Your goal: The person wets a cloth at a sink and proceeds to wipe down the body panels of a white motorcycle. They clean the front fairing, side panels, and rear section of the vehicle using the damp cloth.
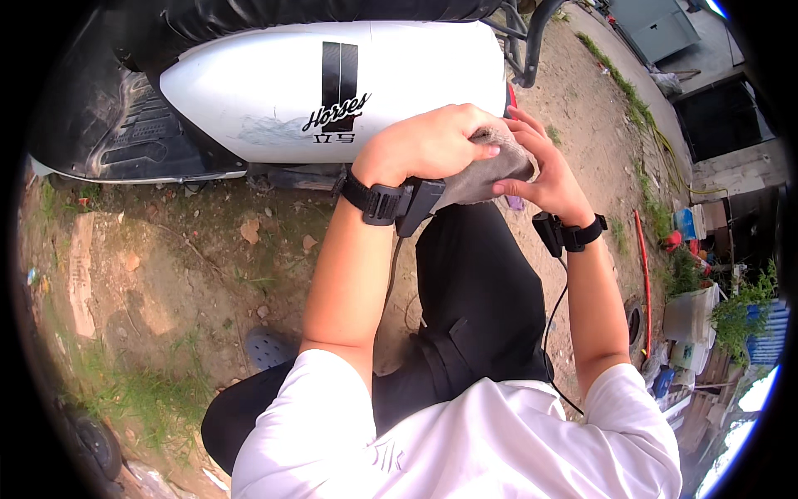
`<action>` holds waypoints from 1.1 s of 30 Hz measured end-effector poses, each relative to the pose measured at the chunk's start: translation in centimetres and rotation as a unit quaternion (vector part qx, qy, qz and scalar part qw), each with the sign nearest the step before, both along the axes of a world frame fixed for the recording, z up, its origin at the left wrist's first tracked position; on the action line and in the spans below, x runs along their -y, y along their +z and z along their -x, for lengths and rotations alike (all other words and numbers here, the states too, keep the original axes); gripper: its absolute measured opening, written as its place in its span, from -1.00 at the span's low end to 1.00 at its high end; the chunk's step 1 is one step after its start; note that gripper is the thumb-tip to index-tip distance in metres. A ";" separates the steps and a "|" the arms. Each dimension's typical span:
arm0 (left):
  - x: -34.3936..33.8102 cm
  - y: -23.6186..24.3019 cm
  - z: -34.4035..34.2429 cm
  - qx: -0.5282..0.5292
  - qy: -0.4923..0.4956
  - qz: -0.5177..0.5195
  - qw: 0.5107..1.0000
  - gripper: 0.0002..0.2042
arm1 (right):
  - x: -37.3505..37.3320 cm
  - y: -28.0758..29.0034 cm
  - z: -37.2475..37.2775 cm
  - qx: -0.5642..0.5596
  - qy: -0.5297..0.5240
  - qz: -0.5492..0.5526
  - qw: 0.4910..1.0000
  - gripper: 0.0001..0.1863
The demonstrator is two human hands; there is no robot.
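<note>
My left hand (428, 150) is closed on a grey-brown cloth (486, 176), thumb lying over it. My right hand (553, 175) has the cloth's right edge between thumb and spread fingers. Position of cloth: near side of a scooter's white side panel (224, 83), toward its right end; I cannot tell whether they touch. Black footboard (137, 125) noted at left, black seat (307, 12) beyond the panel. Each wrist carries a black strapped device (420, 206). Red pole (642, 274) lies at right.
</note>
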State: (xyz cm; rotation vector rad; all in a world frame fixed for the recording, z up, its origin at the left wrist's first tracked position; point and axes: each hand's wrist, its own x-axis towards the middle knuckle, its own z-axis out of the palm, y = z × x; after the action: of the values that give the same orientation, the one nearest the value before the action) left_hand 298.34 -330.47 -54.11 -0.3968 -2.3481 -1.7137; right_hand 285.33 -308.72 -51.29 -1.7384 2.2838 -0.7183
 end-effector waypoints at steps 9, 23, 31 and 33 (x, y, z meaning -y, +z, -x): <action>1.5 -1.7 0.5 -0.029 0.089 0.005 0.996 -0.72 | 1.0 -2.1 -2.3 0.266 -0.265 0.058 0.925 -0.68; -3.5 -1.3 3.5 -0.209 0.246 -0.104 0.941 -0.34 | 2.6 -1.6 -3.9 0.265 -0.099 0.232 0.931 -0.26; -4.4 -1.5 1.3 -0.033 0.215 -0.412 0.885 -0.49 | 4.6 -5.9 -5.8 -0.016 -0.079 0.228 0.970 0.02; -4.8 -2.0 0.8 -0.030 0.163 -0.469 0.867 -0.40 | 4.3 -6.2 -5.3 -0.013 -0.058 0.213 0.975 0.12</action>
State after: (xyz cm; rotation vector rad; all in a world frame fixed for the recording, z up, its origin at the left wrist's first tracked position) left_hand 297.57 -325.68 -56.08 0.1198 -1.1759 -2.3059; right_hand 290.59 -312.99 -57.53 -1.7912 2.3958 -1.2983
